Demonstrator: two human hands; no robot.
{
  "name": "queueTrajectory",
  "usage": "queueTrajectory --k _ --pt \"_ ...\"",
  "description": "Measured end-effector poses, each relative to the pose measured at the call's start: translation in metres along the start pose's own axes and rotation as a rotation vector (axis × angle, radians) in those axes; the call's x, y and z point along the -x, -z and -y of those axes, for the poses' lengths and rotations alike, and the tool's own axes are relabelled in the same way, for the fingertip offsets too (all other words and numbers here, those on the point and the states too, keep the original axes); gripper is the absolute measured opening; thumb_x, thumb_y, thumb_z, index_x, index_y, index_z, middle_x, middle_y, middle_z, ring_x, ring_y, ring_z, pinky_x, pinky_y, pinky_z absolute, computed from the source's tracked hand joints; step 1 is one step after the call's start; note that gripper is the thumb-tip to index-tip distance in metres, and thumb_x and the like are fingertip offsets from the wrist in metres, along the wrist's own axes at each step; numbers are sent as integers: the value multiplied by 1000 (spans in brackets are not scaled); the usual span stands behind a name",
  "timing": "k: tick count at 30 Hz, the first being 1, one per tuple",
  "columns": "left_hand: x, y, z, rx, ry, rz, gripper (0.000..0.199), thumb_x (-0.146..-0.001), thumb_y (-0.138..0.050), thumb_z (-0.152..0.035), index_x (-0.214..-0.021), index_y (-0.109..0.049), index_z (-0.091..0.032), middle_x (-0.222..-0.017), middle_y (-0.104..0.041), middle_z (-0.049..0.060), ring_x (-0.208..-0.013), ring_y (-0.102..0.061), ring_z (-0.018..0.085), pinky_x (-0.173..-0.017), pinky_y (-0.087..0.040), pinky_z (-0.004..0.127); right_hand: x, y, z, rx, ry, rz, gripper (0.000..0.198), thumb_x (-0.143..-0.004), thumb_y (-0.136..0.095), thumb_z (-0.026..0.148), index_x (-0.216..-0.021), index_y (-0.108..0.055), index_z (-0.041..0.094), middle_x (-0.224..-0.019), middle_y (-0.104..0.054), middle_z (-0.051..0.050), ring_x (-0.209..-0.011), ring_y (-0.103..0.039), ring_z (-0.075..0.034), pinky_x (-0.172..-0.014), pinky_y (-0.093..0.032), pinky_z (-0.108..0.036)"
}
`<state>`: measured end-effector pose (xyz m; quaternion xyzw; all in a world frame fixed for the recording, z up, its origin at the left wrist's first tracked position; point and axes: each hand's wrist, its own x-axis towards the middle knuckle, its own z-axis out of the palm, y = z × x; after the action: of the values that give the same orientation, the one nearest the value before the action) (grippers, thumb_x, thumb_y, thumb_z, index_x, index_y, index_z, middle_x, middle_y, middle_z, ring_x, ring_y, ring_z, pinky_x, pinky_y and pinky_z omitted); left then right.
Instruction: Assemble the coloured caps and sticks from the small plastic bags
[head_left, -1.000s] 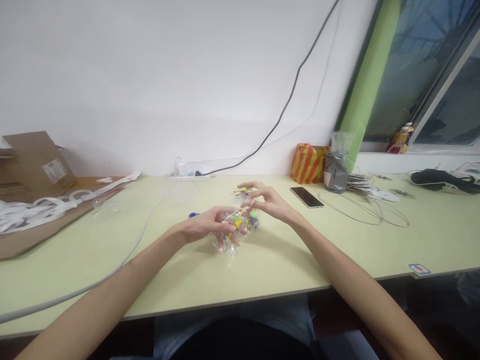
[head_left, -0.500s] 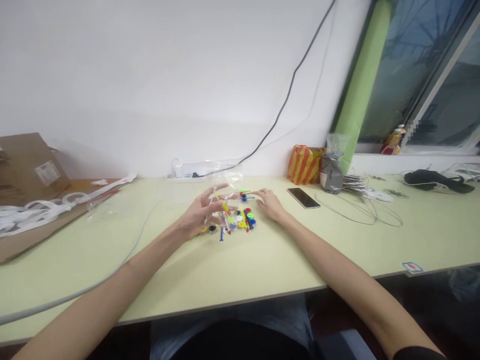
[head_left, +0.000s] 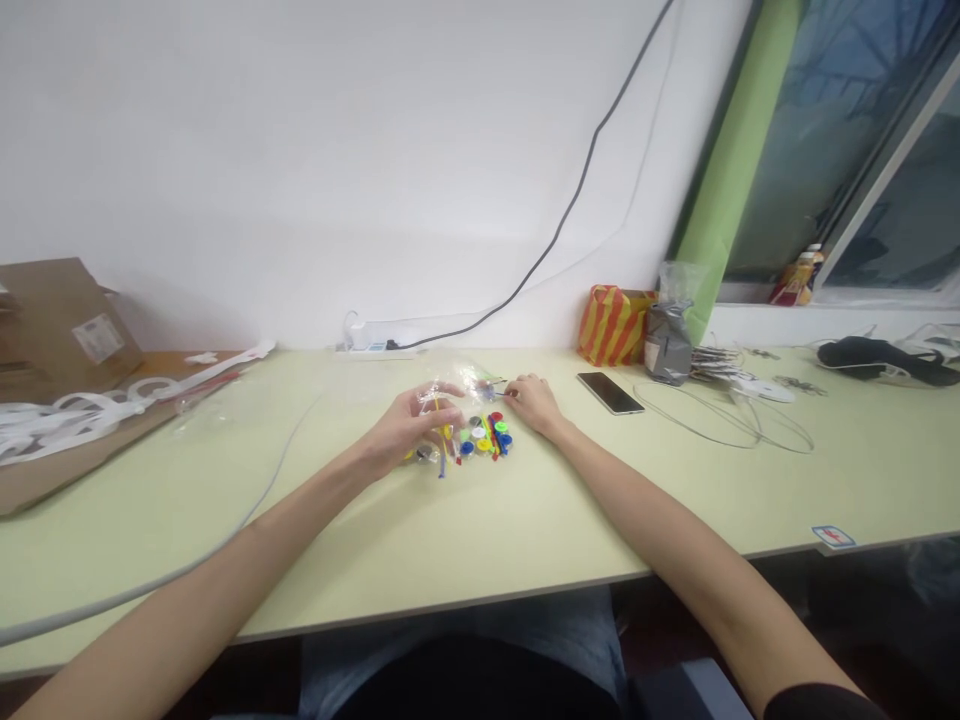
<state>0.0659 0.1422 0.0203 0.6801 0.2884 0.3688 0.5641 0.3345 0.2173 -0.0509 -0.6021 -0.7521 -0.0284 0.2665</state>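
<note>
My left hand (head_left: 409,430) is closed on a clear plastic bag (head_left: 469,378). A yellow piece (head_left: 448,432) shows at its fingers, seemingly inside or behind the film. Below and beside this hand lies a cluster of small coloured plastic pieces, among them a red disc (head_left: 496,417), a white disc (head_left: 478,433), a yellow disc (head_left: 484,446) and thin sticks. My right hand (head_left: 534,400) rests on the table just right of the bag, its fingertips pinched on a thin blue stick (head_left: 501,392). Film partly veils the pieces there.
A phone (head_left: 610,393) lies to the right, before a striped bag (head_left: 615,325) and a grey pouch (head_left: 667,345). Coiled cable (head_left: 720,440) sits farther right. At left are a cardboard box (head_left: 67,320) and white strips (head_left: 150,395). A power strip (head_left: 367,338) stands by the wall.
The plastic bag has come lower and now spreads toward my right hand. My right fingers have drawn in from being stretched out to a pinch. The view has shifted slightly.
</note>
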Motion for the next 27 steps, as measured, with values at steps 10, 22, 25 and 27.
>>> queueTrajectory --k 10,22,25,27 --pt "1 4 1 -82 104 -11 62 -81 -78 -47 -131 -51 -21 -102 -74 14 -76 -74 26 -47 -53 24 1 46 -2 -430 -64 -635 26 -102 -42 33 -86 -55 19 -83 -63 -5 -80 -55 -20 -78 -40 -32" --pt "1 2 3 -124 98 25 75 -70 -87 -40 -134 -52 -22 -85 -68 5 -70 -73 24 -49 -55 26 26 70 59 -344 334 -558 21 -99 -45 17 -86 -61 21 -105 -56 -10 -100 -49 -25 -92 -41 -43" --pt "0 3 3 -121 65 56 75 -71 -86 -39 -136 -52 -23 -87 -68 4 -70 -72 22 -52 -55 25 29 76 62 -353 396 -484 23 -98 -47 15 -83 -63 22 -114 -59 -9 -106 -47 -26 -97 -41 -45" --pt "1 3 3 -126 43 79 70 -74 -83 -41 -134 -54 -21 -88 -69 5 -72 -72 21 -54 -55 24 32 82 66 -392 453 -388 24 -99 -47 14 -84 -65 22 -117 -59 -8 -110 -47 -26 -100 -41 -45"
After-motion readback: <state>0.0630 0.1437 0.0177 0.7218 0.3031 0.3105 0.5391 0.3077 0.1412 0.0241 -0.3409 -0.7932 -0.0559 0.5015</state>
